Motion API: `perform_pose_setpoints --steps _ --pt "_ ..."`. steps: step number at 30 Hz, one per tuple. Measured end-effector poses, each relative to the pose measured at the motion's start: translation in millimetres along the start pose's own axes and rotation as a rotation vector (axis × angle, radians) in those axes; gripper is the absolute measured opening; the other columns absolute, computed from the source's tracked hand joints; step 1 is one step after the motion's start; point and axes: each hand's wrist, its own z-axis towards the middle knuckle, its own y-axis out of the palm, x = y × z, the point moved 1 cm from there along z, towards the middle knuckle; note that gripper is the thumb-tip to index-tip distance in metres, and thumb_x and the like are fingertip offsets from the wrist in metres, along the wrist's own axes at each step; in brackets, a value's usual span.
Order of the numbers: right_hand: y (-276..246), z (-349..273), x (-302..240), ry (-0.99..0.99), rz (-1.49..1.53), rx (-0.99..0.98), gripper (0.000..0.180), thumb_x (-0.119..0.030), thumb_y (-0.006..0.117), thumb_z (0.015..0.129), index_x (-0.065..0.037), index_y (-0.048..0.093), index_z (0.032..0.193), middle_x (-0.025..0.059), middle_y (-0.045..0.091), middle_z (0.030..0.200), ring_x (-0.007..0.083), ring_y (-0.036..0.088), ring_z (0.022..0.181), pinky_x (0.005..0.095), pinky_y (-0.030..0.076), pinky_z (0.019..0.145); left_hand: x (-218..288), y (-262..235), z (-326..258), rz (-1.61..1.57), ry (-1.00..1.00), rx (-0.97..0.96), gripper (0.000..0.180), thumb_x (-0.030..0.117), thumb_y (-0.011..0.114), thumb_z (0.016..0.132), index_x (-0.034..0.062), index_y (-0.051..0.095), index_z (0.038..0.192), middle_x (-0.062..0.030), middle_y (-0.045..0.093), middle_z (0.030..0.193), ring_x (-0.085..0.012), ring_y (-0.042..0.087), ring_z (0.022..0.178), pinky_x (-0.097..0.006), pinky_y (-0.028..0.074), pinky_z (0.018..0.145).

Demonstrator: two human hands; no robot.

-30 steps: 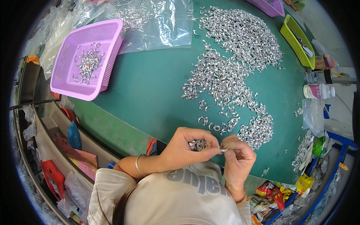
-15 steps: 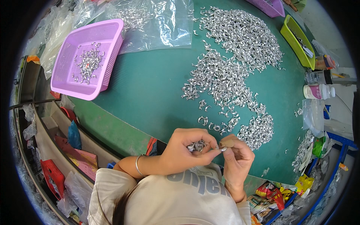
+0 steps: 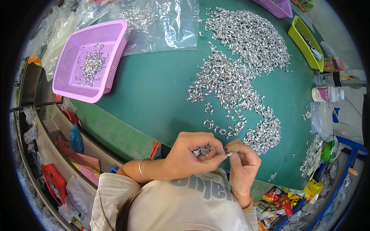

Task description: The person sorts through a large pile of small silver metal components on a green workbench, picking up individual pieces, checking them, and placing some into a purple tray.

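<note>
My left hand (image 3: 192, 156) is curled around several small curved silver metal pieces (image 3: 203, 150) that show inside its palm. Its thumb and forefinger meet my right hand (image 3: 245, 163) at one shiny metal piece (image 3: 229, 154). The right fingers are closed on a small brown flat scrap (image 3: 232, 148), perhaps sandpaper, pressed close to that piece. Both hands are just over the near edge of the green table (image 3: 154, 96). Beyond them a large pile of the same crescent-shaped metal pieces (image 3: 246, 42) spreads out, with a smaller heap (image 3: 264, 134) close to the right hand.
A pink basket (image 3: 108, 73) with some metal pieces stands at the left. Clear plastic bags (image 3: 169, 27) lie at the back. Along the right are a green basket (image 3: 317, 63), a white bottle (image 3: 323, 94) and more metal pieces (image 3: 311, 156). Bagged packages (image 3: 277, 200) sit below the table's right edge.
My right fingers and the brown scrap have shifted slightly at the pinched metal piece. My left hand and the piles look the same.
</note>
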Motion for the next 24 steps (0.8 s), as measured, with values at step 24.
perform_pose_setpoints --steps 24 --pt "-117.6 369.7 -68.3 -0.183 -0.27 0.306 0.033 -0.016 0.061 0.078 0.002 0.055 0.105 0.0074 0.063 0.086 0.0115 0.055 0.072 0.0243 0.041 0.058 -19.8 -6.3 39.6 0.05 -0.299 0.202 0.013 0.008 0.065 0.075 0.0005 0.066 0.085 -0.0031 0.063 0.075 -0.0055 0.052 0.066 -0.019 0.043 0.061"
